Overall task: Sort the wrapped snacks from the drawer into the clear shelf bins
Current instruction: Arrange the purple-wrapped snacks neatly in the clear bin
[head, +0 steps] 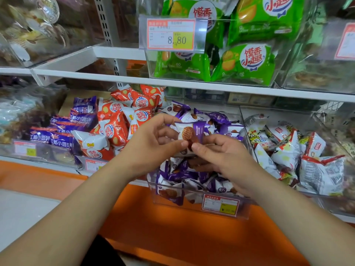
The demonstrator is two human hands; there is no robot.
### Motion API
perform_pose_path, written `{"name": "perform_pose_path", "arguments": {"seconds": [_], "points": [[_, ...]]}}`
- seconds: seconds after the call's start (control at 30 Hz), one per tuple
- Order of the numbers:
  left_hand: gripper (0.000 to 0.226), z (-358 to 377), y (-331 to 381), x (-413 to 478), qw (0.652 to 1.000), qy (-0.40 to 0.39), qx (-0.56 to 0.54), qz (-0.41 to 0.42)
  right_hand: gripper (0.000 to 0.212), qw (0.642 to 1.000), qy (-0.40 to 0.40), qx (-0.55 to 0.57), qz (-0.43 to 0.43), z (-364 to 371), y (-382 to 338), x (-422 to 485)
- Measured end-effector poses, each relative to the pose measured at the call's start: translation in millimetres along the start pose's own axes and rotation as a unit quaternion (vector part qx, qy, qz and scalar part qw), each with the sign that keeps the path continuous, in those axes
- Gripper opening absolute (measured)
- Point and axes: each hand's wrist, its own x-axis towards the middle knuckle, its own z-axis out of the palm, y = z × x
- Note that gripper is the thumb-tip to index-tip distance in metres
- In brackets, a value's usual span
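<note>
Fingers of both hands pinch one purple-and-white snack packet [192,133] from opposite sides: left hand [153,143] curled with thumb forward, right hand [224,152] meeting it thumb to thumb. Both forearms reach forward, holding it above the clear bin [172,200] of matching packets.

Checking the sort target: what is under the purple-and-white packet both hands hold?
A clear bin piled with matching packets. The left hand, right hand and held packet cover the pile's middle; the bin's floor is hidden.
</note>
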Motion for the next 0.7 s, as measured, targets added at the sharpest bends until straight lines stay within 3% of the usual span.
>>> {"name": "perform_pose_path", "arguments": {"seconds": [0.07,0.13,0.2,0.3,0.43,0.57,0.7], "points": [[0.053,-10.5,-0.5,3.0,0.992,-0.031,0.116,0.05,0.02,0.983,-0.035,-0.18,0.001,-7.8,0.5,1.7],[0.057,-21.1,2.0,9.5,0.96,-0.094,0.254,0.071,0.023,0.927,-0.096,-0.362,-0.01,-15.3,7.0,4.0],[0.048,-27.6,6.1,18.4,0.93,-0.16,0.324,0.058,0.021,0.88,-0.148,-0.451,-0.011,-18.9,16.3,5.8],[0.029,-32.4,6.7,30.2,0.883,-0.228,0.402,0.077,0.016,0.873,-0.179,-0.453,-0.005,-20.4,19.8,12.8],[0.027,-29.2,-6.8,39.9,0.848,-0.262,0.446,0.112,0.027,0.86,-0.214,-0.462,0.03,-15.9,20.6,24.9],[0.027,-21.9,-20.1,40.7,0.841,-0.277,0.44,0.147,0.016,0.832,-0.22,-0.508,0.027,-10.1,23.5,29.3],[0.027,-22.2,-22.7,42.8,0.85,-0.288,0.417,0.14,0.006,0.855,-0.202,-0.477,0.031,-21.0,21.4,28.3]]}}
